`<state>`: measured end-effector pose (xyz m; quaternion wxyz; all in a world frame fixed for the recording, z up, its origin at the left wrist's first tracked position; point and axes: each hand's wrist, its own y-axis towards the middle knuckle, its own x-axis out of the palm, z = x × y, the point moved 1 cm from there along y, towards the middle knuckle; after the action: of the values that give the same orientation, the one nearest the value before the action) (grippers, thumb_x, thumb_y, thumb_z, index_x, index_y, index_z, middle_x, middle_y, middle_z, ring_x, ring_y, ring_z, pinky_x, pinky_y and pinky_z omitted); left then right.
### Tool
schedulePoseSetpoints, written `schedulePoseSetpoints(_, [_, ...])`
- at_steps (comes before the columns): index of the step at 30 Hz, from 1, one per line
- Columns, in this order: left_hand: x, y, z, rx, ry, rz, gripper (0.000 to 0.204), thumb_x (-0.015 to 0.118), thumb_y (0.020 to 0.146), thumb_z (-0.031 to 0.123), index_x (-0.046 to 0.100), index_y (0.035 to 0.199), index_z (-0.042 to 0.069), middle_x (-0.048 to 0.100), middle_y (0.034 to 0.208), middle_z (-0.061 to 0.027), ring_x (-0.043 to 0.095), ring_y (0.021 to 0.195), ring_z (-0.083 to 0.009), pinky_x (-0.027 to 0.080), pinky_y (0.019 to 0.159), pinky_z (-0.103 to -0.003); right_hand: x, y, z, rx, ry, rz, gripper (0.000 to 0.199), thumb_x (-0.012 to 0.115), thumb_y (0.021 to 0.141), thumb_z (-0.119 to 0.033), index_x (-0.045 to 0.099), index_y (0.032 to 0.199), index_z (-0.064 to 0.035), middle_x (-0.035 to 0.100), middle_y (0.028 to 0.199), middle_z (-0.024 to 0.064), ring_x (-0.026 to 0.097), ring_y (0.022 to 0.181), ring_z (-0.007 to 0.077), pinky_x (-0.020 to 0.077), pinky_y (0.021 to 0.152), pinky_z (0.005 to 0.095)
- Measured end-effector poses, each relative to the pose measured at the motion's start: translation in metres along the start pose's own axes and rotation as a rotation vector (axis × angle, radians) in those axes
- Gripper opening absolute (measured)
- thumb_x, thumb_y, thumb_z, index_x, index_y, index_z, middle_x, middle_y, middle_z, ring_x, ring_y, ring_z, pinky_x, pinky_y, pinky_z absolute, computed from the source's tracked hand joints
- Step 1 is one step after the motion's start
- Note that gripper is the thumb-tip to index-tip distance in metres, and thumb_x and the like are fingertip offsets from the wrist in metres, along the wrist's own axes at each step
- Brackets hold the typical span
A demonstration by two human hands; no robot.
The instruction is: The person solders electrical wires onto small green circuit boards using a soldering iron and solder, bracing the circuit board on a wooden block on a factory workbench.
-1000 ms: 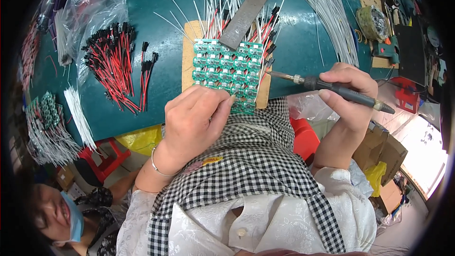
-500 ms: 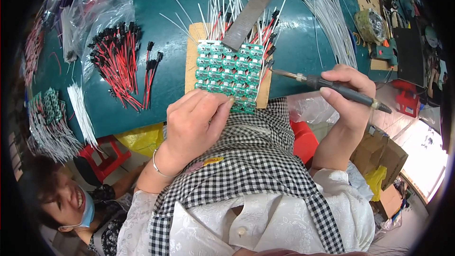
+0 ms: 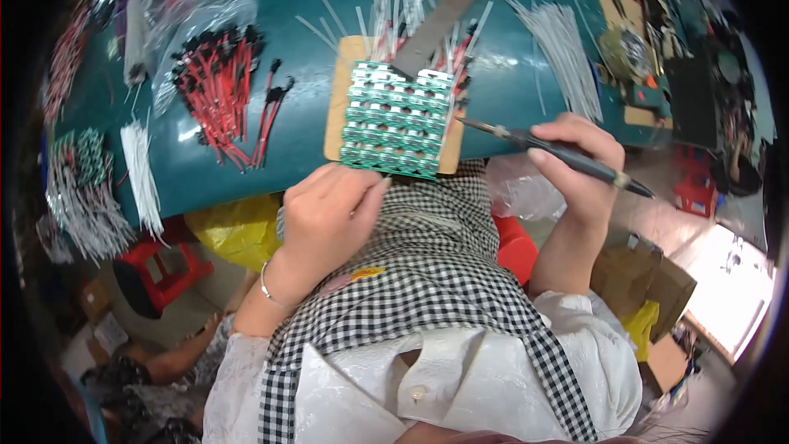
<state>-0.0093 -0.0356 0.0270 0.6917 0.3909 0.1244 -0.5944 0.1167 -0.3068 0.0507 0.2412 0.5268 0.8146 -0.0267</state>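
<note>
A panel of small green circuit boards (image 3: 397, 122) lies on a brown backing board (image 3: 334, 127) at the table's near edge. White wires and red-and-black leads fan out from its far side, with a flat grey metal bar (image 3: 444, 23) laid across them. At the panel's near edge is my left hand (image 3: 333, 207), its thumb and index finger drawn together; whatever they grip is hidden. My right hand (image 3: 582, 152) holds a soldering iron (image 3: 508, 133) like a pen. The iron's tip points left, close to the panel's right side.
Left on the green table (image 3: 304, 107) are red-and-black connector leads (image 3: 218, 90), a white wire bundle (image 3: 141, 173) and wired green boards (image 3: 82, 168). Grey-white wires (image 3: 563, 57) and tools lie right. A red stool (image 3: 160, 271) stands below left; another person's limbs show beside me.
The view has shifted, and the panel appears tilted differently. My left hand has slid back from over the panel's near rows to its edge. The other person's face has left the view.
</note>
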Motion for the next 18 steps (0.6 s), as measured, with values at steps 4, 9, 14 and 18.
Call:
schedulePoseSetpoints(4, [-0.008,-0.007,-0.002,-0.061,0.039,-0.042,0.014,0.077,0.075,-0.004,0.065,0.078,0.003,0.062,0.067,-0.0076,0.059,0.056,-0.0237,0.046,0.053,-0.034,0.005,0.002,-0.002,-0.001,0.029,0.026,0.024,0.078,0.069,0.002,0.075,0.093,0.0014,0.06,0.069,0.0024,0.052,0.06,0.0077,0.0344,0.053,0.0228])
schedulePoseSetpoints(9, [-0.008,-0.013,-0.003,-0.087,0.025,0.0,0.01,0.076,0.077,-0.002,0.067,0.078,0.002,0.057,0.062,-0.0064,0.053,0.053,-0.0188,0.041,0.051,-0.03,0.008,0.003,0.001,-0.004,0.018,0.009,0.024,0.079,0.07,0.002,0.075,0.093,0.0008,0.061,0.07,0.0021,0.053,0.061,0.0079,0.0371,0.054,0.0228])
schedulePoseSetpoints(14, [-0.008,-0.013,-0.002,-0.082,0.022,-0.006,0.01,0.076,0.078,-0.003,0.067,0.079,0.002,0.057,0.063,-0.0065,0.052,0.053,-0.0188,0.04,0.051,-0.03,0.009,0.005,0.004,0.029,0.005,0.003,0.023,0.08,0.07,0.001,0.076,0.093,0.0002,0.061,0.069,0.0019,0.053,0.061,0.0082,0.0386,0.055,0.0234])
schedulePoseSetpoints(18, [-0.008,-0.012,-0.003,-0.08,0.027,-0.008,0.01,0.075,0.078,-0.003,0.067,0.079,0.002,0.057,0.063,-0.0063,0.052,0.053,-0.0185,0.04,0.051,-0.03,0.008,0.005,0.005,0.002,0.016,0.007,0.023,0.08,0.07,0.001,0.076,0.093,-0.0002,0.061,0.069,0.0018,0.053,0.061,0.0084,0.0387,0.055,0.0235])
